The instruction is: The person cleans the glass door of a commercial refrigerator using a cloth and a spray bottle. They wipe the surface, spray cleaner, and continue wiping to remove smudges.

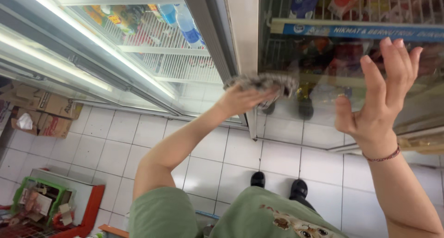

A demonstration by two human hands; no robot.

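Observation:
My left hand point(240, 101) presses a grey cloth point(263, 83) against the lower edge of a glass fridge door point(323, 80), near the white door frame point(243, 34). My right hand point(377, 99) is raised with its fingers spread and holds nothing; it hovers in front of the same glass door on the right. A thin red string bracelet point(384, 157) circles my right wrist. Behind the glass are wire shelves with packaged goods and bottles.
A second fridge with an open glass door point(106, 48) stands at the left, with bottles point(185, 25) on white wire shelves. Cardboard boxes point(41, 111) lie on the white tiled floor point(115, 145). A red and green basket point(51, 205) sits at bottom left. My black shoes point(277, 185) show below.

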